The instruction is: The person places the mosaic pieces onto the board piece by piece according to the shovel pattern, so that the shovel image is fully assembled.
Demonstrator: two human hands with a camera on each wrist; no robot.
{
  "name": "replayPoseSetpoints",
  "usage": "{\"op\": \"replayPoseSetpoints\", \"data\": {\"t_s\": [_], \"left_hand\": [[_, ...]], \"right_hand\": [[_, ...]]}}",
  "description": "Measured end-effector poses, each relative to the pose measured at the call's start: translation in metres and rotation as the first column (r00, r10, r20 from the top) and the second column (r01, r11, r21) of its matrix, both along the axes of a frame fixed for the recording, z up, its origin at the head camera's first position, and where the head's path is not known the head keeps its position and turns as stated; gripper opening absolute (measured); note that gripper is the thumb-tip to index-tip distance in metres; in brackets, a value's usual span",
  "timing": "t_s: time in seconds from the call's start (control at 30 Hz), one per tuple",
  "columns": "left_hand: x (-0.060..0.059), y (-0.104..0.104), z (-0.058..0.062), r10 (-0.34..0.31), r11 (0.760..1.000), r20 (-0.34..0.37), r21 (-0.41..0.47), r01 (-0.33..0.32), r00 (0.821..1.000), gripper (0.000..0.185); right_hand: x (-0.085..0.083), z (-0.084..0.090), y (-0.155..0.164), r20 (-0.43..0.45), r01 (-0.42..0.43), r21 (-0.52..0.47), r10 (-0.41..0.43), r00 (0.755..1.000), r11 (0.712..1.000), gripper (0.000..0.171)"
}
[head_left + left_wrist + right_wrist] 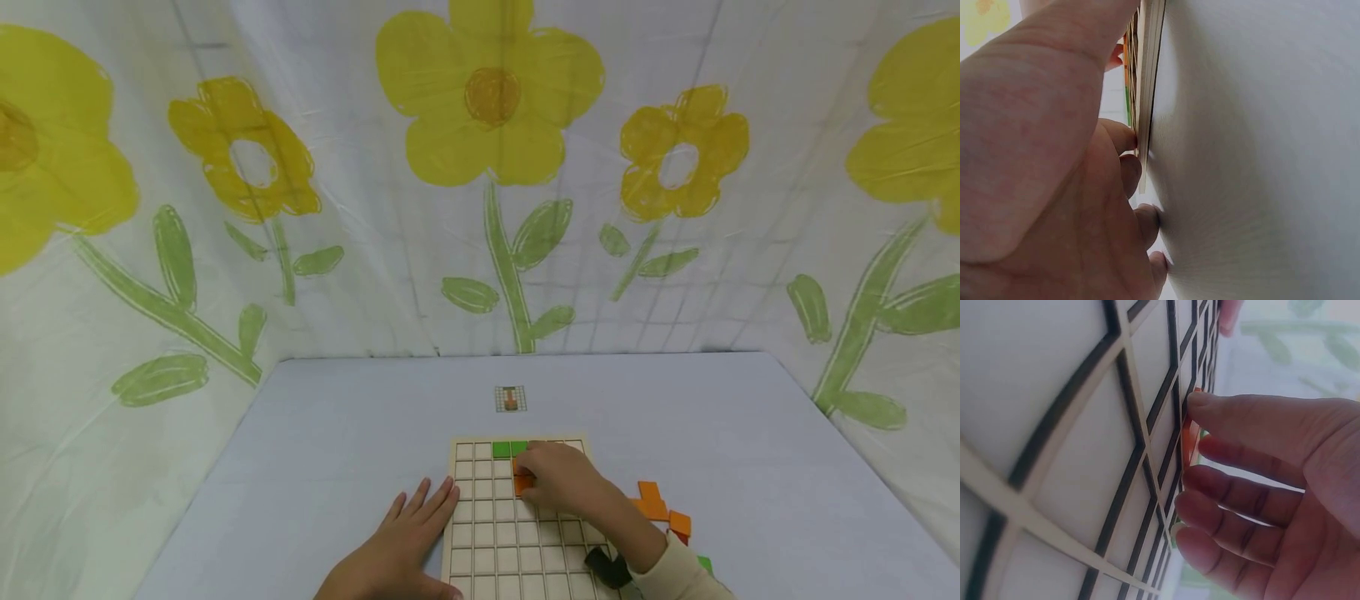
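Observation:
A wooden grid board (483, 533) lies on the table in the head view. My left hand (408, 533) rests beside its left edge with the fingers spread; in the left wrist view, fingertips (1124, 134) touch the board's side. Over the upper part of the grid, my right hand (558, 475) pinches an orange tile piece (522, 485) lying in the cells. The right wrist view shows the thumb (1204, 403) at the top of that orange piece, with the other fingers curled beside it. A green piece (501, 450) sits in the top row, partly covered by the right hand.
Right of the board lie loose pieces: an orange one (651, 504), an orange square-looking one (679, 523), a red one and a green one (705, 564), partly behind the sleeve. A small pattern card (511, 399) lies beyond the board. A dark curved object (609, 570) is at the right wrist.

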State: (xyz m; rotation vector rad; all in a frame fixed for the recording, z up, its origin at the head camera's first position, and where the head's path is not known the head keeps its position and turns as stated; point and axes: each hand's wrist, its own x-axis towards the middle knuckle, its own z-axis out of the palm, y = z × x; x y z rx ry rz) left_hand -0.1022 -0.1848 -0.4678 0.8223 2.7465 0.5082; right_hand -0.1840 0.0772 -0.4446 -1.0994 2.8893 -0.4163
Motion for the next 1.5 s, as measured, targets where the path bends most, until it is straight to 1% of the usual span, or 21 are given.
{"op": "replayPoseSetpoints", "data": {"t_s": [0.2,0.27,0.37,0.47,0.53,0.6,0.7,0.77,0.87,1.0,1.07,1.13,1.33,1.5], "left_hand": [[-0.001,0.001,0.001,0.007,1.000,0.025,-0.003,-0.007,1.000,0.115],[-0.002,0.002,0.001,0.009,1.000,0.040,-0.002,-0.009,0.999,0.115],[-0.002,0.002,0.001,0.018,1.000,0.054,-0.006,-0.017,0.998,0.115],[-0.002,0.002,0.000,0.017,1.000,0.042,-0.015,-0.017,0.999,0.116],[-0.003,0.001,-0.001,0.012,1.000,0.029,-0.013,-0.012,1.000,0.116],[-0.003,0.002,-0.003,0.006,1.000,0.011,-0.010,-0.006,1.000,0.116],[-0.004,0.001,-0.006,0.008,1.000,0.015,-0.002,-0.008,1.000,0.116],[-0.004,0.001,-0.006,0.014,1.000,0.024,-0.001,-0.014,1.000,0.116],[-0.004,0.001,-0.005,0.025,1.000,0.047,0.002,-0.025,0.999,0.116],[-0.004,0.002,-0.005,0.035,0.999,0.062,0.002,-0.035,0.997,0.117],[-0.004,0.002,-0.005,0.038,0.999,0.061,-0.005,-0.038,0.997,0.117],[-0.004,0.002,-0.005,0.041,0.999,0.059,-0.014,-0.040,0.997,0.117],[-0.004,0.002,-0.006,0.041,0.999,0.049,-0.019,-0.040,0.998,0.118],[-0.004,0.003,-0.006,0.031,0.999,0.027,-0.016,-0.031,0.999,0.117]], "right_hand": [[0.003,0.000,0.006,0.020,0.014,-0.017,-0.013,1.000,1.000,0.017],[0.004,-0.001,0.013,0.031,0.020,-0.034,-0.019,0.999,0.999,0.013],[0.005,-0.001,0.028,0.037,0.033,-0.071,-0.031,0.999,0.997,0.011],[0.005,0.000,0.046,0.035,0.078,-0.075,-0.075,0.997,0.994,0.011],[0.005,0.002,0.060,0.048,0.140,-0.063,-0.137,0.989,0.988,0.009],[0.005,0.006,0.074,0.065,0.213,-0.036,-0.210,0.976,0.976,0.008],[0.006,0.011,0.097,0.102,0.295,-0.008,-0.293,0.951,0.955,0.008],[0.007,0.013,0.111,0.116,0.332,0.014,-0.331,0.936,0.943,0.009],[0.007,0.014,0.130,0.147,0.392,0.045,-0.394,0.907,0.919,0.009],[0.009,0.012,0.147,0.193,0.447,0.086,-0.455,0.869,0.891,0.010],[0.010,0.010,0.150,0.218,0.452,0.092,-0.461,0.860,0.887,0.010],[0.012,0.007,0.152,0.233,0.453,0.088,-0.461,0.856,0.887,0.011],[0.015,0.003,0.153,0.218,0.454,0.062,-0.456,0.863,0.889,0.011],[0.016,0.002,0.155,0.210,0.456,0.072,-0.461,0.862,0.887,0.008]]}}
